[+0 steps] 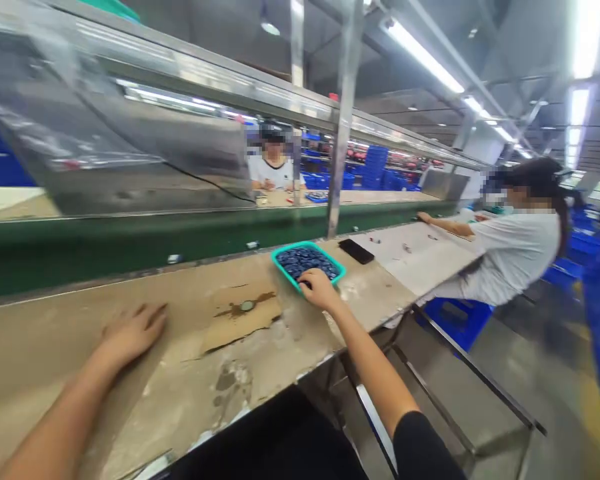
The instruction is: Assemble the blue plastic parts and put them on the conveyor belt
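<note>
A turquoise plastic basket (pixel 341 272) full of small dark blue-black pieces (pixel 305 257) stands on the cardboard-covered bench. My right hand (pixel 319 288) reaches over its near rim, fingers curled together at the pieces. Whatever lies between the fingertips is too small and covered to name. Flat on the bench to the left rests my left hand (pixel 133 333), its fingers spread and nothing in it. Between the two hands lies a torn cardboard piece (pixel 243 323) with a dark stain and a small round greenish disc (pixel 247 305) on top.
Behind the bench runs a green conveyor belt (pixel 105 243) carrying small white items. A dark phone-like slab (pixel 357 251) lies right of the basket. A metal post (pixel 341 133) rises behind it. One co-worker (pixel 520 247) sits at right, another (pixel 275 170) across the belt.
</note>
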The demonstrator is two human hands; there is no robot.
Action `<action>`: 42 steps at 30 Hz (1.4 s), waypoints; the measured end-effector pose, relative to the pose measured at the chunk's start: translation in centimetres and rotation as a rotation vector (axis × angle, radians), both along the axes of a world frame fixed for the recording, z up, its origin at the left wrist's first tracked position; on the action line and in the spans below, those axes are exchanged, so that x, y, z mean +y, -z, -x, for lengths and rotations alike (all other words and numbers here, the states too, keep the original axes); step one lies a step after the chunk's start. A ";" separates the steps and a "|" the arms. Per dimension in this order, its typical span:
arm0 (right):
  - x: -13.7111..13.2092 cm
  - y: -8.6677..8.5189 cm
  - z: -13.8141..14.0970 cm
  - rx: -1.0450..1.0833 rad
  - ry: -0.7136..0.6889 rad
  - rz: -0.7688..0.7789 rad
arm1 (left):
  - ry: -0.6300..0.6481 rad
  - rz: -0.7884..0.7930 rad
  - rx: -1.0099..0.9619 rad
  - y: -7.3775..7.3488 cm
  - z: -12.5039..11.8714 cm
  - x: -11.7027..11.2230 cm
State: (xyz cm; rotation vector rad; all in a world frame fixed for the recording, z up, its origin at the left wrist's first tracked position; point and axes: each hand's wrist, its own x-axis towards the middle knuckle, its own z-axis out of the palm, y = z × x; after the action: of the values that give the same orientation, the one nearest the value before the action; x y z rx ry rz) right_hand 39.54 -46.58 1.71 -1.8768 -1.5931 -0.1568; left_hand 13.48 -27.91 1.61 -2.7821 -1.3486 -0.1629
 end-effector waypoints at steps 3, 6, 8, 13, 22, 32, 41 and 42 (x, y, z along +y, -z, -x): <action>1.2 0.6 -1.4 -0.005 -0.036 -0.013 | -0.148 0.043 0.023 1.2 1.9 1.7; 2.1 0.4 -2.9 -0.043 -0.082 0.007 | -0.171 0.090 -0.057 2.5 1.6 2.3; 2.5 0.3 -3.9 -0.085 -0.113 0.042 | -0.178 0.126 -0.097 3.0 1.5 2.1; 3.7 1.4 -6.9 -0.415 -0.091 0.179 | -0.152 0.177 -0.207 3.0 1.8 1.4; 5.2 1.1 -8.4 -0.368 -0.290 0.180 | -0.279 0.168 -0.376 3.4 0.8 1.3; 3.1 -3.6 -10.3 -0.168 -0.177 0.199 | -0.155 0.252 -0.456 0.5 -14.5 13.2; 3.0 -3.4 -9.7 -0.301 -0.213 0.334 | -0.158 0.475 -0.770 -1.0 -13.1 13.3; 3.0 -3.3 -9.6 -0.307 -0.216 0.321 | -0.159 0.568 -0.904 -1.0 -11.7 12.0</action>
State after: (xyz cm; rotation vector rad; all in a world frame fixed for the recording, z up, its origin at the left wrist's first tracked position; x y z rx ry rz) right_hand 49.18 -43.62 5.03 -1.9696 -2.1253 -0.1018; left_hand 25.16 -15.91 2.66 -3.1425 -2.0276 -1.3597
